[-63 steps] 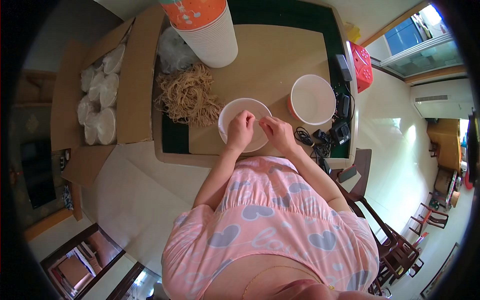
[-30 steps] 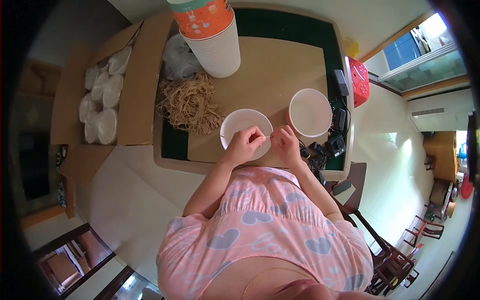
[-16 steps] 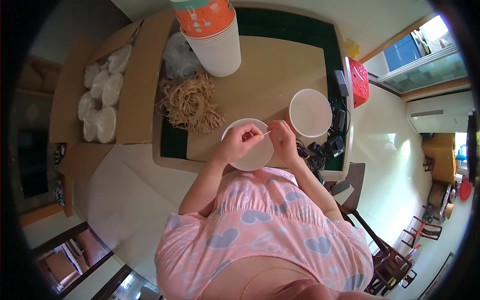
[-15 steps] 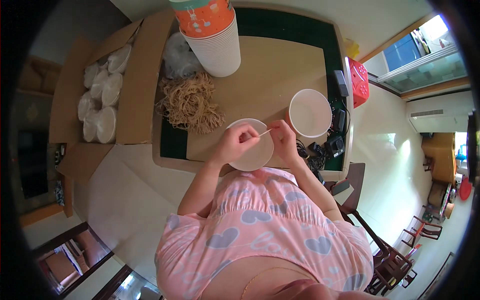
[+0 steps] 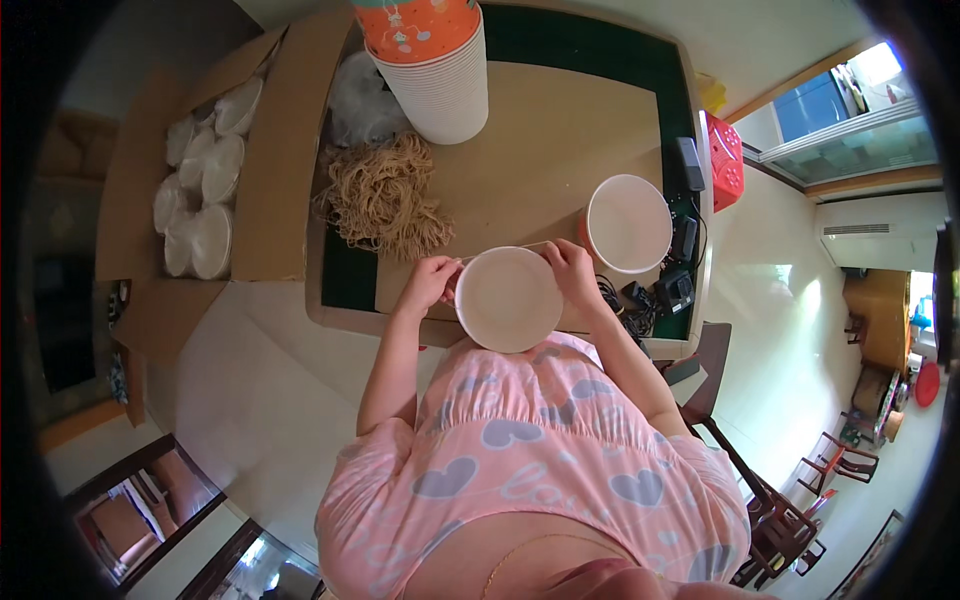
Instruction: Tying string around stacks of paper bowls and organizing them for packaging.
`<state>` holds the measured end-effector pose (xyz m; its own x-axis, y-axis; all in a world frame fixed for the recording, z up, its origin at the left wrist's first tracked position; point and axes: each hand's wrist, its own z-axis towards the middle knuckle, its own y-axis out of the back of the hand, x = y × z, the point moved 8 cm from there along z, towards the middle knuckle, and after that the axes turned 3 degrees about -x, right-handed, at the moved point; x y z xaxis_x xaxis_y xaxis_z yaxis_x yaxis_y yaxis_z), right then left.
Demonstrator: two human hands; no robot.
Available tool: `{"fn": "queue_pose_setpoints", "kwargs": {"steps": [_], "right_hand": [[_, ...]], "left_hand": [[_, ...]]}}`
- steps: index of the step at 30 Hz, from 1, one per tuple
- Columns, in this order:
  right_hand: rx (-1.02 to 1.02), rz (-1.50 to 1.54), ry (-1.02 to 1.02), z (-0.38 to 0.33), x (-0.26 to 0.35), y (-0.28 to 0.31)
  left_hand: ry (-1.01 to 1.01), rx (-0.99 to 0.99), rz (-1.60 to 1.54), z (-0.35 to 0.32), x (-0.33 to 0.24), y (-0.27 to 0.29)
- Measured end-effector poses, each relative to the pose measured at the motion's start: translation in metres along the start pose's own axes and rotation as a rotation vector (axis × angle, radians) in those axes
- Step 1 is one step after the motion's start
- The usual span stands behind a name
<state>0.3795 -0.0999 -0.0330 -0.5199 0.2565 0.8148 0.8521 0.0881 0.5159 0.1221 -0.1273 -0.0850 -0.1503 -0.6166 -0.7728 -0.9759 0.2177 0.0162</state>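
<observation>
A white paper bucket (image 5: pixel 508 300) stands at the table's near edge, against my clothing, its open mouth facing up. At its left rim is my left hand (image 5: pixel 432 284), fingers closed. My right hand (image 5: pixel 572 274) is pinched at the bucket's upper right rim. A thin tan string (image 5: pixel 535 244) runs along the bucket's far side between the two hands, mostly hidden behind the rim. Beyond my left hand lies a tangled heap of tan string (image 5: pixel 385 195). A second white bucket (image 5: pixel 629 224) with an orange outside stands open just right of my right hand.
A tall stack of nested paper buckets (image 5: pixel 440 95) rises at the back left beside a clear plastic bag (image 5: pixel 365 100). Left of the table, an open carton (image 5: pixel 275 170) holds wrapped white tubs (image 5: pixel 222 165). Black adapters and cables (image 5: pixel 672 290) crowd the right edge, near a red stool (image 5: pixel 724 165).
My hands have moved apart, from over the bucket's mouth to its two sides. The string has gone from above the bucket to its far side. The bucket appears slightly closer to the camera.
</observation>
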Motion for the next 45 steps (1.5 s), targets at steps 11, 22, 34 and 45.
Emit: {"fn": "queue_pose_setpoints", "kwargs": {"steps": [11,22,34,45], "right_hand": [[0.49,0.093,-0.351,-0.003,-0.058,-0.037],[0.122,0.476,0.094,0.12,0.096,0.1],[-0.015,0.631,0.148,0.292,-0.003,0.169],[-0.188,0.862,0.032,0.338,-0.11,0.167]], "left_hand": [[0.393,0.034,-0.145,0.003,0.066,-0.021],[-0.579,-0.154,-0.172,0.039,-0.207,-0.014],[-0.956,-0.363,0.352,0.194,-0.29,-0.113],[-0.797,-0.302,0.6,0.266,-0.238,-0.151]]}}
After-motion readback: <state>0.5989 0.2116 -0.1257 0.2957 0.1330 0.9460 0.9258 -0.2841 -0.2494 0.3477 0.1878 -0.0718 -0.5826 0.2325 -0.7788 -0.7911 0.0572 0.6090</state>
